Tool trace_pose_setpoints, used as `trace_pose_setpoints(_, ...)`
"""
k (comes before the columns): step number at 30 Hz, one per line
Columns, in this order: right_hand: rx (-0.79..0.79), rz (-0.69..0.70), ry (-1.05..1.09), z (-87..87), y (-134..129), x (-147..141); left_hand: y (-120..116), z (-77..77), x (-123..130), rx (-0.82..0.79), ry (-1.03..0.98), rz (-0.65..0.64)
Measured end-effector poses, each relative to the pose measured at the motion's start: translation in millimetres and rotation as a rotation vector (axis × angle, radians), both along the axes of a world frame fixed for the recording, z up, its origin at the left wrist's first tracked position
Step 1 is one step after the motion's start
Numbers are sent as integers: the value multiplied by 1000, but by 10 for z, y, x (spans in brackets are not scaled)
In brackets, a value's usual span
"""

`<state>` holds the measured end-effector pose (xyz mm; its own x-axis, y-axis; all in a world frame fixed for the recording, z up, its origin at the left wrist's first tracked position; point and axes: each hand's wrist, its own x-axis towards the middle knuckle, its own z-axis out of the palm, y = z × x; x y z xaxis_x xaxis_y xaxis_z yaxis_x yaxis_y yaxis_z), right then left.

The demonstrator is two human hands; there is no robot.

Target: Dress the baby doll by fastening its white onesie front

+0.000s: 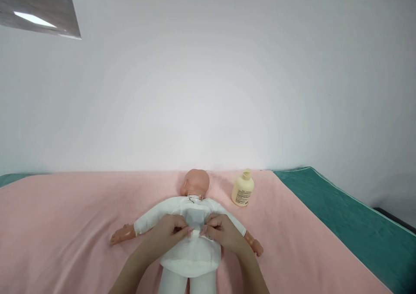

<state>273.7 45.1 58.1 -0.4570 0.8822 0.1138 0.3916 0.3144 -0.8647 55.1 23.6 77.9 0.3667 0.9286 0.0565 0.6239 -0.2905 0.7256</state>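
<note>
A baby doll (196,180) with a bare head and white clothing lies on the bed, its head away from me and its face not showing. On the upper part of its white top (191,257) is a grey rectangular patch (195,218). My left hand (170,231) pinches at the patch's lower left corner. At the lower right corner, my right hand (222,231) is closed in a pinch too. A thin white strip shows between my fingertips; whether it belongs to the patch or the top, I cannot tell.
A cream pump bottle (243,190) with a printed label stands right of the doll's head. Under everything is a pink sheet (81,211), with a green cover (351,224) at the right. A white wall (208,77) rises behind the bed.
</note>
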Motion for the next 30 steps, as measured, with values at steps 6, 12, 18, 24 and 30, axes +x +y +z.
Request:
trace_pose_setpoints(6,-25,31,48,-35,20,-17,-37,8,42,3,-2,19)
trace_pose_setpoints(12,29,10,56,-9,17,-21,-15,7,39,62,-40,25)
trace_pose_setpoints(18,56,2,43,-10,22,-46,17,-40,56,83,-14,36)
trace_pose_setpoints(24,76,-4,21,-55,43,-91,39,-105,80,98,-68,54)
trace_pose_setpoints(30,333,-294,169,-117,61,-250,100,-219,55,325,-201,156)
